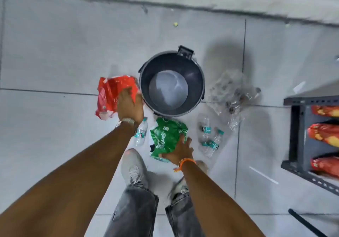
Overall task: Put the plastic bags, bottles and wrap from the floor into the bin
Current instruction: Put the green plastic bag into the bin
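A round dark bin (145, 82) stands open on the tiled floor, its inside empty. My left hand (129, 104) grips a crumpled red plastic bag (107, 94) just left of the bin's rim. My right hand (180, 149) rests on a green plastic bag (164, 135) lying in front of the bin, fingers closing on its right edge. One small clear bottle (140, 132) lies between the two bags, partly under my left wrist. Two more bottles (206, 126) (213, 143) lie to the right. Clear plastic wrap (229, 92) sits crumpled right of the bin.
A grey metal shelf rack (300, 132) with red and orange packets stands at the right edge. My two shoes (134, 167) are planted just behind the green bag. A wall base runs along the top. A dark rod (304, 222) lies at bottom right.
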Demonstrator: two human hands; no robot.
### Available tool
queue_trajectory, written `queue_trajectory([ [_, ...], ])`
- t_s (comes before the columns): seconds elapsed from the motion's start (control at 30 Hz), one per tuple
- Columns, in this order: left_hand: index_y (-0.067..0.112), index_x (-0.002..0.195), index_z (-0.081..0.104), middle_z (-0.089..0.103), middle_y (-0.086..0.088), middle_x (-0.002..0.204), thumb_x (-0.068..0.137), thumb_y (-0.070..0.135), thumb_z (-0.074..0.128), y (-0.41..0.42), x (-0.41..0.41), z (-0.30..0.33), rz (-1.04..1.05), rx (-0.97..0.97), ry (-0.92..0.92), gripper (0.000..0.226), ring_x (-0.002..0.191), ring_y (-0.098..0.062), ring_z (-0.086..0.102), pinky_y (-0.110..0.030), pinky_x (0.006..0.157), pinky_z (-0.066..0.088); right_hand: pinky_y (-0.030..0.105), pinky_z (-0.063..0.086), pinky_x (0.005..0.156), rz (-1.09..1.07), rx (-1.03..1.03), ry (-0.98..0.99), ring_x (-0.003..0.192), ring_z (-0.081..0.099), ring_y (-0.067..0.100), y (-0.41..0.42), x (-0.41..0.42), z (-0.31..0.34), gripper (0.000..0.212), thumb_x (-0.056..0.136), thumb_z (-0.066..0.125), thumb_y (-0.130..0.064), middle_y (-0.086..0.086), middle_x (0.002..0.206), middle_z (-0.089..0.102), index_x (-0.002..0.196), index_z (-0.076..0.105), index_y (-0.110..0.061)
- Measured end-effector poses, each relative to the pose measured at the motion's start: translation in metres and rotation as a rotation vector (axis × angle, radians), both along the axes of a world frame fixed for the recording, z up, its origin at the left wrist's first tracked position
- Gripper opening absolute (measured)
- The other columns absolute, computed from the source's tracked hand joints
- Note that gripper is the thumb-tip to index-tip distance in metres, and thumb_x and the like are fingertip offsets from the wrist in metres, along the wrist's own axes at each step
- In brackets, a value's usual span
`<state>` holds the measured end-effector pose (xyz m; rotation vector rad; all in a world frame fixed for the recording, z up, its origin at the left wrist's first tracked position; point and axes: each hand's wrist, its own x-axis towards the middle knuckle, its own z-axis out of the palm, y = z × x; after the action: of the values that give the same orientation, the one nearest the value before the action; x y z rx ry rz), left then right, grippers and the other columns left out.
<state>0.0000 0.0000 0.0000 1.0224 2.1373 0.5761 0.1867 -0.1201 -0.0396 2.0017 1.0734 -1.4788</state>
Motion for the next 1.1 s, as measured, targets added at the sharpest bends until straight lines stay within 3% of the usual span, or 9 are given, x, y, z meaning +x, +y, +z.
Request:
queue_trajectory([
  [0.27, 0.014, 0.129, 0.058, 0.058, -0.009, 0.130, 0.095, 0.042, 0.035, 0.032, 0.016, -0.061, -0.068, 0.143, 0.240, 0.049, 0.123, -0.032, 0.048, -0.032, 0.099, 0.027, 0.061, 0.042, 0.105, -0.011, 0.167, -0.181, 0.146, 0.017, 0.055, 0.020, -0.049, -0.099, 0.127, 0.071, 0.078, -0.062, 0.015, 0.165, -0.019, 0.156, -0.014, -0.039],
  [0.37, 0.011, 0.127, 0.058, 0.057, -0.011, 0.129, 0.097, 0.033, 0.040, 0.031, 0.019, -0.079, -0.036, 0.173, 0.227, 0.042, 0.116, -0.035, 0.046, -0.033, 0.091, 0.029, 0.052, 0.048, 0.096, 0.212, 0.232, -0.306, 0.134, 0.035, 0.051, 0.015, -0.054, -0.130, 0.113, 0.076, 0.070, -0.064, 0.019, 0.163, 0.000, 0.157, -0.003, -0.036],
  [0.47, 0.011, 0.126, 0.059, 0.058, -0.011, 0.127, 0.096, 0.029, 0.040, 0.027, 0.019, -0.084, -0.022, 0.220, 0.234, 0.041, 0.113, -0.034, 0.047, -0.029, 0.086, 0.027, 0.045, 0.048, 0.091, 0.301, 0.371, -0.290, 0.111, 0.053, 0.045, 0.007, -0.047, -0.141, 0.077, 0.089, 0.066, -0.025, 0.019, 0.146, 0.029, 0.151, 0.021, -0.031],
  [0.53, 0.013, 0.129, 0.058, 0.057, -0.012, 0.130, 0.096, 0.029, 0.040, 0.028, 0.018, -0.082, -0.028, 0.199, 0.228, 0.041, 0.114, -0.035, 0.046, -0.029, 0.086, 0.029, 0.050, 0.053, 0.085, 0.174, 0.454, -0.218, 0.101, 0.060, 0.047, 0.005, -0.033, -0.126, 0.058, 0.091, 0.051, -0.002, 0.017, 0.132, 0.039, 0.140, 0.034, -0.027],
  [0.67, 0.017, 0.133, 0.055, 0.051, -0.016, 0.133, 0.096, 0.031, 0.040, 0.027, 0.016, -0.060, -0.076, 0.101, 0.237, 0.043, 0.116, -0.036, 0.048, -0.035, 0.090, 0.038, 0.036, 0.047, 0.076, -0.169, 0.671, -0.285, 0.092, 0.061, 0.040, 0.034, 0.017, -0.026, 0.033, 0.084, 0.050, 0.002, 0.017, 0.110, 0.053, 0.113, 0.052, -0.014],
  [0.83, 0.017, 0.125, 0.060, 0.058, -0.019, 0.122, 0.090, 0.023, 0.046, 0.040, 0.013, -0.028, -0.031, -0.088, 0.184, 0.038, 0.102, -0.036, 0.062, -0.035, 0.084, 0.046, 0.030, 0.043, 0.078, -0.305, 1.245, -0.420, 0.092, 0.054, 0.022, 0.099, 0.063, 0.143, 0.035, 0.070, 0.051, 0.002, 0.017, 0.111, 0.056, 0.098, 0.067, -0.012],
  [0.97, 0.019, 0.119, 0.065, 0.072, -0.012, 0.111, 0.088, 0.017, 0.049, 0.051, 0.020, -0.008, -0.029, -0.151, 0.140, 0.035, 0.104, -0.035, 0.064, -0.032, 0.078, 0.045, 0.027, 0.053, 0.083, -0.532, 1.714, -0.197, 0.088, 0.059, 0.030, 0.170, 0.031, 0.159, 0.036, 0.055, 0.046, 0.015, 0.024, 0.097, 0.053, 0.084, 0.066, 0.006],
  [1.03, 0.023, 0.122, 0.066, 0.073, -0.010, 0.111, 0.088, 0.019, 0.050, 0.049, 0.019, -0.008, -0.024, -0.146, 0.139, 0.037, 0.105, -0.033, 0.065, -0.031, 0.081, 0.046, 0.012, 0.045, 0.091, -0.540, 1.654, -0.066, 0.091, 0.053, 0.020, 0.185, -0.001, 0.121, 0.035, 0.060, 0.049, 0.020, 0.019, 0.101, 0.052, 0.089, 0.066, 0.010],
  [1.1, 0.029, 0.125, 0.066, 0.074, -0.009, 0.109, 0.088, 0.022, 0.051, 0.047, 0.017, -0.013, -0.029, -0.112, 0.138, 0.041, 0.101, -0.032, 0.067, -0.030, 0.080, 0.047, 0.010, 0.041, 0.090, -0.413, 1.276, 0.050, 0.096, 0.054, 0.011, 0.188, -0.028, 0.068, 0.032, 0.079, 0.053, 0.012, 0.007, 0.112, 0.053, 0.109, 0.063, 0.008],
])
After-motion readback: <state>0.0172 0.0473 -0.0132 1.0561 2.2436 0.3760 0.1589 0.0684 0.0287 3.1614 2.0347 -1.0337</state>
